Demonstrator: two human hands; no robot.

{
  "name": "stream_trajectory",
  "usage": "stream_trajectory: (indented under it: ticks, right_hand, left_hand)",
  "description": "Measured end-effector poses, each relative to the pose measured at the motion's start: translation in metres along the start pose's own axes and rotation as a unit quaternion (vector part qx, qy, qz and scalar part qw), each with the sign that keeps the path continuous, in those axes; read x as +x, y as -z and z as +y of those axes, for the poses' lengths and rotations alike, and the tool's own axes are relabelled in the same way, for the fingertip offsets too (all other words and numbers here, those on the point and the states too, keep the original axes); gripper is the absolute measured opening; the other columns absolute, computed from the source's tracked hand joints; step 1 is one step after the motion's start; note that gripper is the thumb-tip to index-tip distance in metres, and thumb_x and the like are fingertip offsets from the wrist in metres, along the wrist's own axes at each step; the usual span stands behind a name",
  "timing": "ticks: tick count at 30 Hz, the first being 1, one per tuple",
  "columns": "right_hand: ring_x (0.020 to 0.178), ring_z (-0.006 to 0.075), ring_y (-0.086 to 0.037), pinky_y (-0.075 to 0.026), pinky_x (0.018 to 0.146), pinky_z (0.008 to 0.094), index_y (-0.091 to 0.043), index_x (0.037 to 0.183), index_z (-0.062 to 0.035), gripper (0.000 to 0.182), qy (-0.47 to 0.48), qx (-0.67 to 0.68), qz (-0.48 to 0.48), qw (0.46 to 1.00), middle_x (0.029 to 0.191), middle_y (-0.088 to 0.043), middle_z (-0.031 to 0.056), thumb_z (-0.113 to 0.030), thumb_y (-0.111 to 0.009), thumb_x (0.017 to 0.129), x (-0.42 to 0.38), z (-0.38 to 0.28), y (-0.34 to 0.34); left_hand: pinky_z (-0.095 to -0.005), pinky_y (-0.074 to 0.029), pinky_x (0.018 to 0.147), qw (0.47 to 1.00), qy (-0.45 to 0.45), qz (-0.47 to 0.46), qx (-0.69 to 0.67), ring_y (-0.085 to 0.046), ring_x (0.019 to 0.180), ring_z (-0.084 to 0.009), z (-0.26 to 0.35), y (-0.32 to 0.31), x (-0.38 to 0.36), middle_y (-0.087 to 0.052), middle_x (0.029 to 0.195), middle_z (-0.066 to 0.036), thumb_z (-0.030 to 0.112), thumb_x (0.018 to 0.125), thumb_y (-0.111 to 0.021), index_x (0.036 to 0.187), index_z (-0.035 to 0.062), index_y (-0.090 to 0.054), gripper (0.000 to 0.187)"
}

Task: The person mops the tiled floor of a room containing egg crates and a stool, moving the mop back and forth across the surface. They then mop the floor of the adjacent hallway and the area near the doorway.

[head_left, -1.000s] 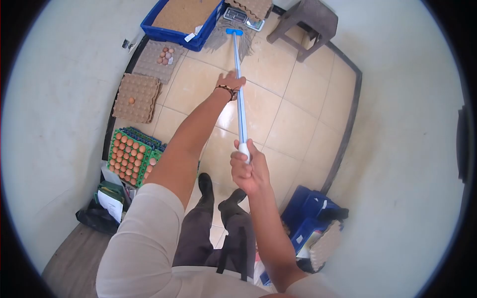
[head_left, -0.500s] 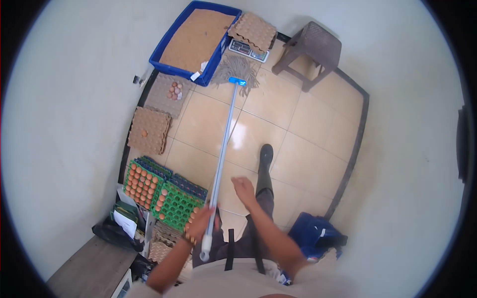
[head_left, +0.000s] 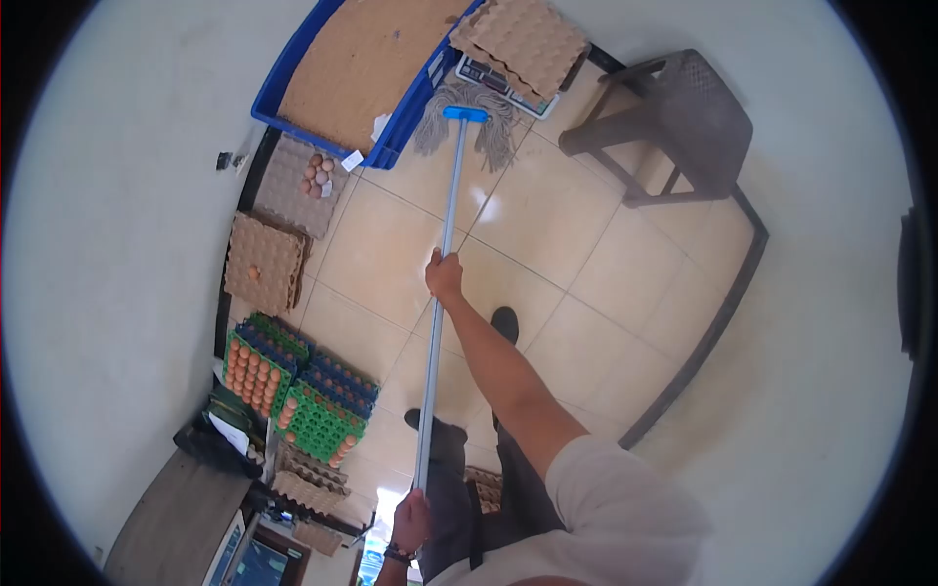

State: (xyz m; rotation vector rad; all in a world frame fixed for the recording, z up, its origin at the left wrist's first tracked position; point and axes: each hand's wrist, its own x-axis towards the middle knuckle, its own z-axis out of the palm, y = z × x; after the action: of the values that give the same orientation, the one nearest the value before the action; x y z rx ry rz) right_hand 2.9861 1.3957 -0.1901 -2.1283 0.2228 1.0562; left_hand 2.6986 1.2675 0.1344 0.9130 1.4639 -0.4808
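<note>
Right hand (head_left: 445,276): wrapped around mop handle (head_left: 431,381)
Left hand (head_left: 411,523): wrapped too, nearer body
Tile floor (head_left: 547,215): shiny beyond right hand
Stool (head_left: 702,122): farther right

This appears to be a small egg storeroom or sorting room: left of both the left hand (head_left: 411,521) and right hand (head_left: 445,275), green plastic trays (head_left: 320,422) holding brown eggs (head_left: 252,377) stand stacked. Farther forward, cardboard trays (head_left: 269,256) with loose eggs lie on the tiled floor (head_left: 528,230). Beyond the right hand are a blue tub (head_left: 393,149) of brown, grainy material (head_left: 362,68) and a scale (head_left: 474,73) bearing piled egg flats (head_left: 528,44).
</note>
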Motion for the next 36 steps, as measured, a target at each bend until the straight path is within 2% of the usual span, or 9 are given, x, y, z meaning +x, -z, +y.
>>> stream_trajectory:
  ticks: [4, 6, 11, 16, 22, 24, 28, 31, 36]
  right_hand:
    - [0.072, 0.0443, -0.061, -0.05, 0.064, 0.0476, -0.048, 0.09, 0.0102, 0.047, 0.001, -0.061, 0.003, 0.998, 0.079, -0.059, 0.0324, -0.036, -0.044, 0.091, -0.027, 0.021, 0.02]
    - [0.07, 0.0441, -0.061, -0.05, 0.061, 0.0469, -0.048, 0.089, 0.0105, 0.048, -0.047, -0.023, -0.044, 0.998, 0.079, -0.059, 0.0322, -0.037, -0.043, 0.091, -0.031, 0.002, 0.037]
    - [0.058, 0.0385, -0.061, -0.05, 0.052, 0.0443, -0.049, 0.086, 0.0107, 0.049, 0.003, -0.017, -0.009, 1.0, 0.077, -0.059, 0.0311, -0.037, -0.042, 0.092, 0.026, 0.001, 0.008]
    - [0.05, 0.034, -0.06, -0.048, 0.043, 0.0405, -0.05, 0.084, 0.01, 0.049, -0.064, -0.031, -0.071, 0.995, 0.075, -0.059, 0.0293, -0.038, -0.042, 0.092, -0.035, -0.001, 0.059]
    - [0.049, 0.0324, -0.06, -0.048, 0.043, 0.0399, -0.051, 0.084, 0.0107, 0.052, -0.011, 0.039, -0.021, 0.999, 0.067, -0.059, 0.0266, -0.04, -0.042, 0.092, 0.019, -0.02, 0.023]
    - [0.045, 0.0289, -0.058, -0.046, 0.039, 0.0391, -0.051, 0.079, 0.0094, 0.052, -0.026, 0.022, -0.054, 0.998, 0.062, -0.057, 0.0222, -0.04, -0.042, 0.092, -0.019, 0.005, 0.041]
    - [0.042, 0.0271, -0.056, -0.044, 0.037, 0.039, -0.052, 0.075, 0.0083, 0.052, 0.014, -0.021, -0.082, 0.996, 0.054, -0.054, 0.0171, -0.04, -0.043, 0.092, -0.004, 0.026, 0.049]
    - [0.042, 0.0267, -0.056, -0.044, 0.038, 0.0388, -0.052, 0.073, 0.0083, 0.051, 0.012, 0.022, -0.061, 0.998, 0.055, -0.054, 0.0183, -0.039, -0.043, 0.092, 0.044, -0.016, 0.034]
    - [0.048, 0.0302, -0.059, -0.048, 0.042, 0.0393, -0.051, 0.082, 0.0109, 0.053, -0.01, -0.014, -0.061, 0.998, 0.064, -0.057, 0.0231, -0.04, -0.041, 0.092, -0.011, 0.015, 0.032]
  left_hand:
    - [-0.0254, -0.035, 0.038, 0.994, -0.104, 0.004, 0.016, -0.046, 0.043, -0.0079, -0.07, -0.013, -0.05, -0.048, 0.052, 0.001, 0.031, 0.097, -0.032, 0.066, 0.0073, -0.05, 0.043]
    - [-0.0305, -0.038, 0.044, 0.996, 0.006, -0.048, 0.075, -0.051, 0.048, -0.0142, 0.007, -0.018, -0.052, -0.053, 0.054, -0.005, 0.029, 0.097, -0.033, 0.067, 0.0038, -0.052, 0.044]
    - [-0.0334, -0.041, 0.05, 0.99, 0.008, 0.057, 0.126, -0.051, 0.051, -0.0176, 0.09, -0.016, -0.033, -0.051, 0.054, -0.008, 0.036, 0.095, -0.037, 0.07, 0.001, -0.052, 0.045]
    - [-0.0406, -0.044, 0.053, 0.992, 0.019, 0.014, 0.125, -0.057, 0.058, -0.0311, 0.016, -0.052, -0.061, -0.055, 0.06, -0.016, 0.039, 0.095, -0.034, 0.075, 0.0005, -0.055, 0.048]
    - [-0.0367, -0.039, 0.05, 0.989, 0.0, 0.033, 0.146, -0.052, 0.052, -0.0224, 0.038, -0.031, -0.024, -0.051, 0.055, -0.013, 0.037, 0.096, -0.033, 0.071, 0.0004, -0.053, 0.049]
    - [-0.0369, -0.038, 0.046, 0.963, -0.106, 0.109, 0.224, -0.056, 0.052, -0.0243, -0.062, -0.06, -0.044, -0.053, 0.054, -0.015, 0.033, 0.096, -0.033, 0.07, 0.0016, -0.056, 0.047]
    - [-0.0396, -0.04, 0.05, 0.983, -0.013, -0.043, 0.178, -0.058, 0.055, -0.028, 0.013, -0.064, -0.058, -0.054, 0.055, -0.016, 0.035, 0.096, -0.03, 0.073, 0.0006, -0.055, 0.049]
    - [-0.0411, -0.04, 0.052, 0.99, 0.003, 0.005, 0.14, -0.058, 0.058, -0.0288, 0.074, -0.055, -0.015, -0.053, 0.056, -0.016, 0.035, 0.097, -0.03, 0.073, 0.0002, -0.054, 0.048]
    - [-0.041, -0.04, 0.054, 0.988, -0.034, 0.021, 0.151, -0.055, 0.058, -0.0324, -0.001, -0.058, -0.048, -0.052, 0.059, -0.017, 0.038, 0.096, -0.03, 0.074, -0.0006, -0.053, 0.05]
